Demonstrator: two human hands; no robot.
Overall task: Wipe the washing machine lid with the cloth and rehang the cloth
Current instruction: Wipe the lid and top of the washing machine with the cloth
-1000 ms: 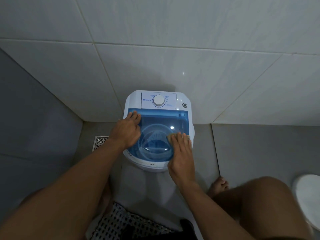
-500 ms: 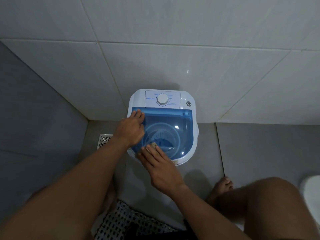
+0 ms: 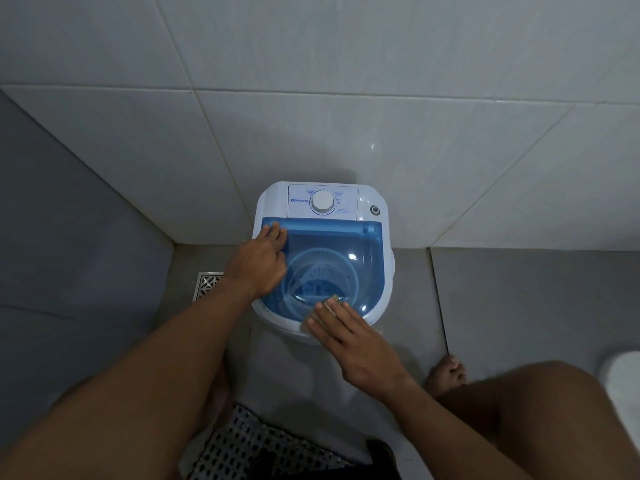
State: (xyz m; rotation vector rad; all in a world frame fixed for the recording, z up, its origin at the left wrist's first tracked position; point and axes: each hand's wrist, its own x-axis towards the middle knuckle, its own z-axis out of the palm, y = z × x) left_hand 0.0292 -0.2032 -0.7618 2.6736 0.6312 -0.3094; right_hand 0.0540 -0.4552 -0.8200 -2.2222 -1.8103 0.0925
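Note:
A small white washing machine [image 3: 377,202] stands against the tiled wall, its see-through blue lid [image 3: 349,247] closed. My left hand [image 3: 258,261] lies flat on the lid's left edge, fingers together, holding nothing. My right hand [image 3: 349,337] presses a small beige cloth [image 3: 329,301] onto the lid's front rim; only the cloth's edges show past my fingers.
A metal floor drain [image 3: 207,284] sits left of the machine. My bare foot [image 3: 446,374] and knee [image 3: 540,403] are at the right, a white rounded object [image 3: 623,386] at the far right edge. A black-and-white patterned fabric [image 3: 249,448] lies at the bottom.
My right hand slid the cloth from the lid's right side to its front-left, then back right along the front rim. My left hand stayed on the left edge.

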